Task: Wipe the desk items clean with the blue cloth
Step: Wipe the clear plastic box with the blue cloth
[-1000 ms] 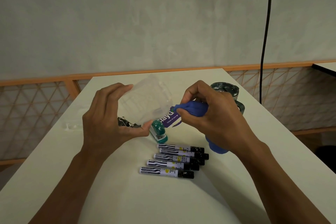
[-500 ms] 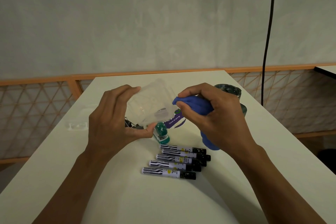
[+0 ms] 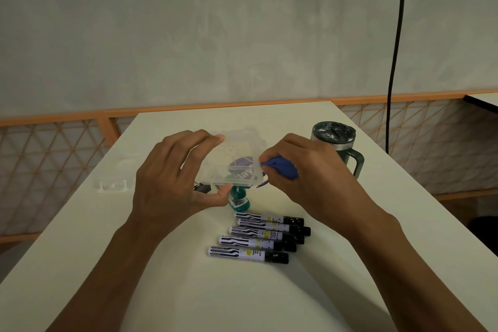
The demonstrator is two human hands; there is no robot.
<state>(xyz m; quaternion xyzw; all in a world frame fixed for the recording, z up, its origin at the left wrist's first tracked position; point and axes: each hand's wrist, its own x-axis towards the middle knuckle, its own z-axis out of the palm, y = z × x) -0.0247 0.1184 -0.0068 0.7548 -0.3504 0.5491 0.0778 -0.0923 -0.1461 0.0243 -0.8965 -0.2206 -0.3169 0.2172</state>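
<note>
The left hand (image 3: pixel 172 178) pinches the clear plastic box (image 3: pixel 231 162) between thumb and fingers, raised above the desk (image 3: pixel 242 299) and tilted so its edge meets the blue cloth (image 3: pixel 283 168) bunched in the curled right hand (image 3: pixel 304 172) (markers (image 3: pixel 258 236) lie below).

Blue cloth (image 3: pixel 281 170): bunched inside right hand (image 3: pixel 312 180); only one fold shows.
Purple-labelled item (image 3: pixel 242 170): viewed through clear container (image 3: pixel 234 153); lettering partial, shape undetermined.
Green item (image 3: pixel 238 197): top hidden under the container.
Black object (image 3: pixel 202 187): mostly behind left hand (image 3: pixel 172 183); kind undetermined.
Markers (image 3: pixel 250 240): print too small to read.
Cable (image 3: pixel 396 62): cut off at 12 o'clock edge.
Second desk (image 3: pixel 482 98): cut off at 3 o'clock edge.
</note>
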